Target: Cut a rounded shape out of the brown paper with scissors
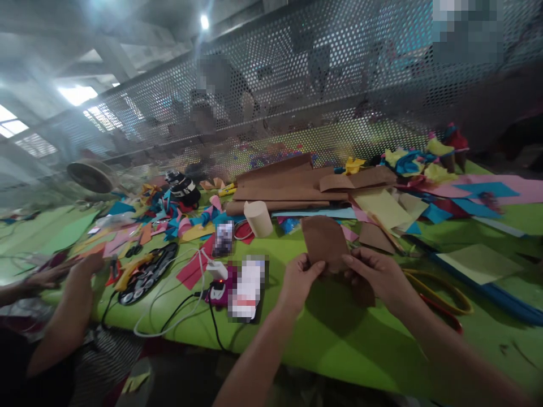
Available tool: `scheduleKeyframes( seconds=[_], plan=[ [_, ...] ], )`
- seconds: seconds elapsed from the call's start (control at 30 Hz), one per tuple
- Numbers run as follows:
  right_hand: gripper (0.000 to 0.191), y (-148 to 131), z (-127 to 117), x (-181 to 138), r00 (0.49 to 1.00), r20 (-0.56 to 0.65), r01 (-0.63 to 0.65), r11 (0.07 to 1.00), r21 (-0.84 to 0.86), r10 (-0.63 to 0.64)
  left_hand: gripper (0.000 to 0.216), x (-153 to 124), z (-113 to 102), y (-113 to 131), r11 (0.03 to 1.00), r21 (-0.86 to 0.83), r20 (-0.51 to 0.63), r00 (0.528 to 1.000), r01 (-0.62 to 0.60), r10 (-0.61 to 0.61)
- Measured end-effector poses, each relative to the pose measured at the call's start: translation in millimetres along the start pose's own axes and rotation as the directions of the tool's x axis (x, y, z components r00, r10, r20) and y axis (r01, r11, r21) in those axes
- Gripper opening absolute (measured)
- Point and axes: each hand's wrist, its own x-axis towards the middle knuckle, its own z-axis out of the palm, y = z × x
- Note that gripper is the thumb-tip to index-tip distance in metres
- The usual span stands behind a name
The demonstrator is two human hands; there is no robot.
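Your left hand (299, 280) and your right hand (375, 274) are both clamped on a brown paper piece (326, 243), which you hold up just above the green tabletop (339, 333). The left hand's thumb presses on the sheet's lower left edge; the right hand's fingers curl over its lower right edge, with the rounded top of the sheet standing up between and beyond both hands.

Just left of your left hand lie a white charger block (217, 270) with its cables and a pixelated packet. Beyond your left hand stand a cream paper roll (258, 219) and a phone (223, 238), near each other. Beyond both hands, a stack of brown paper sheets (288, 183) is spread out. To the right of your right hand lie yellow-handled scissors (441, 297), close to your forearm, and past them a pale green sheet (479, 263).

Well off to the left, another person's hand (87, 265) rests on the tabletop beside coloured scraps (169, 217).
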Motion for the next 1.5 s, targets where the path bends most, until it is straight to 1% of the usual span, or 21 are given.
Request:
scheduleKeyframes(
  seconds=[0.1, 0.23, 0.37, 0.6, 0.7, 0.83, 1.0, 1.1, 1.2, 1.3, 1.4, 1.43, 1.5],
  plan=[
    [0.065, -1.9, -1.0, -1.6, 0.999, 0.029, 0.028, 0.999, -0.045, -0.026, 0.046, -0.7, 0.0, 1.7, 1.0, -0.015, -0.031, 0.999, 0.017, -0.018],
    [0.063, -0.1, -0.9, -2.3, 0.999, -0.024, 0.045, 0.992, -0.118, -0.049, 0.046, -2.3, 1.0, 3.5, 0.999, -0.044, -0.034, 0.999, 0.021, -0.022],
    [0.059, 7.4, 0.3, -1.9, 0.996, -0.079, 0.019, 0.994, -0.111, -0.028, 0.044, -4.4, 2.6, 5.5, 0.999, -0.035, -0.019, 1.0, 0.018, -0.019],
    [0.056, 16.1, -0.2, -1.5, 0.996, -0.081, 0.031, 0.995, -0.1, -0.039, 0.046, -7.8, 3.7, 9.9, 0.996, -0.077, 0.015, 0.999, 0.053, -0.052],
    [0.054, 15.6, 0.3, -2.2, 0.995, -0.082, 0.05, 0.993, -0.11, -0.059, 0.044, -8.0, 2.6, 8.7, 0.995, -0.093, 0.015, 0.999, 0.042, -0.041],
    [0.053, 16.6, 2.6, -3.4, 0.994, -0.046, 0.096, 0.984, -0.152, -0.104, 0.048, -4.8, 1.2, 3.6, 0.987, -0.161, -0.003, 1.0, 0.018, -0.019],
    [0.052, 22.5, 4.4, -2.3, 0.994, 0.007, 0.111, 0.98, -0.164, -0.112, 0.046, -1.5, 1.4, 2.4, 0.984, -0.179, -0.102, 0.995, -0.004, -0.014],
    [0.05, 27.2, 3.7, -1.1, 0.99, 0.031, 0.138, 0.976, -0.17, -0.135, 0.047, -2.2, 1.6, 5.9, 0.979, -0.206, -0.103, 0.995, -0.008, -0.014],
    [0.048, 29.1, 4.6, -1.2, 0.988, 0.055, 0.153, 0.965, -0.214, -0.145, 0.049, -2.2, 1.6, 8.1, 0.973, -0.23, -0.108, 0.994, 0.005, -0.031],
    [0.048, 27.1, 8.7, -3.1, 0.986, 0.104, 0.147, 0.965, -0.218, -0.127, 0.048, -1.2, 2.0, 6.9, 0.959, -0.283, -0.159, 0.987, -0.029, -0.017],
    [0.05, 26.0, 11.1, -6.2, 0.982, 0.17, 0.11, 0.975, -0.193, -0.077, 0.047, -0.5, 2.5, 4.2, 0.945, -0.322, -0.192, 0.981, -0.053, -0.01],
    [0.05, 26.8, 10.4, -6.9, 0.982, 0.177, 0.099, 0.976, -0.194, -0.065, 0.046, -0.3, 2.3, 3.4, 0.943, -0.33, -0.189, 0.982, -0.048, -0.017],
    [0.05, 29.5, 6.4, -7.2, 0.986, 0.152, 0.104, 0.968, -0.229, -0.07, 0.045, 0.4, 1.5, 2.3, 0.939, -0.343, -0.172, 0.985, -0.032, -0.029]
  ],
)
